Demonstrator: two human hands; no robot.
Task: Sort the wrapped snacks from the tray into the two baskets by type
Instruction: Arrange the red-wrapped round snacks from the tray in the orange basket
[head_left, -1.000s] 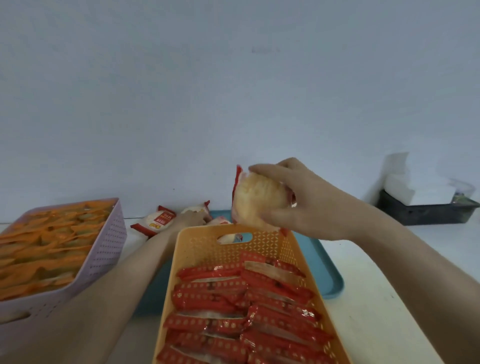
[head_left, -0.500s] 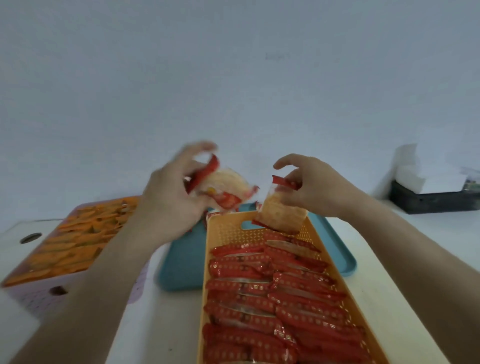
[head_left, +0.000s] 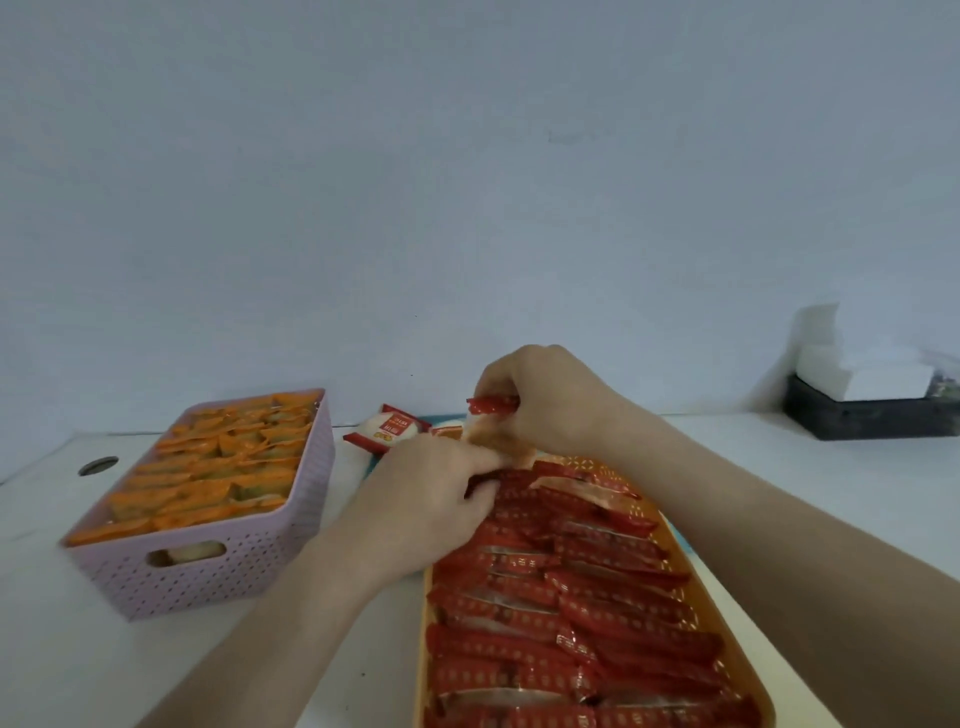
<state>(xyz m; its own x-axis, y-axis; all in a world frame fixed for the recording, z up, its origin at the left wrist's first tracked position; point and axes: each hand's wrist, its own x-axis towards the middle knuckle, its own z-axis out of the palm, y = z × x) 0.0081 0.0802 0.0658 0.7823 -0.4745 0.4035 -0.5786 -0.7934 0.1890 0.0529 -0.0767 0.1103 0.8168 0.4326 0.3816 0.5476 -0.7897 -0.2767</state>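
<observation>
Red-ended wrapped snack (head_left: 487, 435), pale cake inside, pinched by right hand (head_left: 545, 401), grasp of left hand (head_left: 427, 498) unclear

Baskets: two, being lilac perforated plastic basket (head_left: 218, 566) and orange plastic basket (head_left: 597, 464).
Teal plastic tray (head_left: 370, 463): one.
Orange-wrapped snacks (head_left: 218, 467) in lilac basket: dozens, too packed to count.
Red-wrapped snacks (head_left: 571, 613) in orange basket: dozens, likewise.
Loose red-and-white wrapped snacks (head_left: 387, 434) on tray: two showing.
Red-edged snack (head_left: 493, 405) pinched in right hand (head_left: 545, 405): one.
Hands: two, counting left hand (head_left: 431, 499).
Black box (head_left: 872, 415) far right: one.
</observation>
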